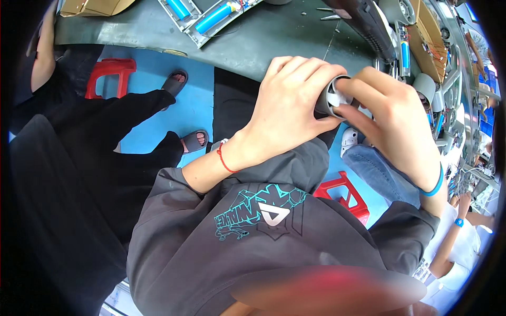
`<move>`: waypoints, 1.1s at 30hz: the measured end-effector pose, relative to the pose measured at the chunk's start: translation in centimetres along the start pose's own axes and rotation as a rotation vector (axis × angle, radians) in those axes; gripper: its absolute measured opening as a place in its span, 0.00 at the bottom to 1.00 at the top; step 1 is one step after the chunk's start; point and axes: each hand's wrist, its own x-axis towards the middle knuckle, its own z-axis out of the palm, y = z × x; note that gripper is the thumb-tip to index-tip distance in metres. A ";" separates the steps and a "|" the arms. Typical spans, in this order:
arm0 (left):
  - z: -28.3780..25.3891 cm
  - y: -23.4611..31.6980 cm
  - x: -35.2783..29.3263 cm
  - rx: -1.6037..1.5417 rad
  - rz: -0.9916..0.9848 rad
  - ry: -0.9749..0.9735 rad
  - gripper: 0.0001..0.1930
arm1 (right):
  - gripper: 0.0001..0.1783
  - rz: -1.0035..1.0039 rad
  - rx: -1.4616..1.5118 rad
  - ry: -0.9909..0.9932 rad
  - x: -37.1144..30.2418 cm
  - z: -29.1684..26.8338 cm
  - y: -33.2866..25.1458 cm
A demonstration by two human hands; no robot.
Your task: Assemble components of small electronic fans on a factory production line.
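Observation:
My left hand (287, 97) is wrapped round a short grey cylindrical housing (321, 107), held in front of me at the table's near edge. Its open end faces right and shows a white part (337, 98) inside. My right hand (392, 108) reaches into that opening with thumb and forefinger, closed about the white part. The fingertips hide some of it, so its full shape cannot be made out. My left palm covers most of the housing's far side.
On the dark green table (121, 32) lie open grey casings with blue cylindrical cells (215, 19). A black handheld tool (363, 23) juts over the table near my right hand. Further right are a cardboard box (428, 42) and grey cylinders (424, 87). A person (68, 142) sits at my left.

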 end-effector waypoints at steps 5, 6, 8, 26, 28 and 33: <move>0.0 0.3 0.2 0.017 -0.001 -0.022 0.33 | 0.15 -0.028 -0.072 0.018 -0.1 0.1 -0.2; 0.0 0.3 0.2 0.019 0.007 -0.026 0.33 | 0.15 -0.037 -0.051 0.048 -0.2 0.2 -0.2; 0.0 0.2 0.0 0.027 0.014 -0.009 0.35 | 0.16 -0.039 -0.030 0.087 -0.6 0.2 -0.3; -1.1 1.7 3.2 0.219 0.111 -0.146 0.35 | 0.20 0.380 0.613 0.764 -2.2 7.3 -0.9; -0.7 1.4 3.3 0.214 0.123 -0.148 0.33 | 0.19 0.424 0.654 0.729 -2.4 6.4 -0.7; -0.4 0.9 3.6 0.113 0.156 -0.142 0.32 | 0.19 0.179 0.003 0.539 -2.1 2.7 0.8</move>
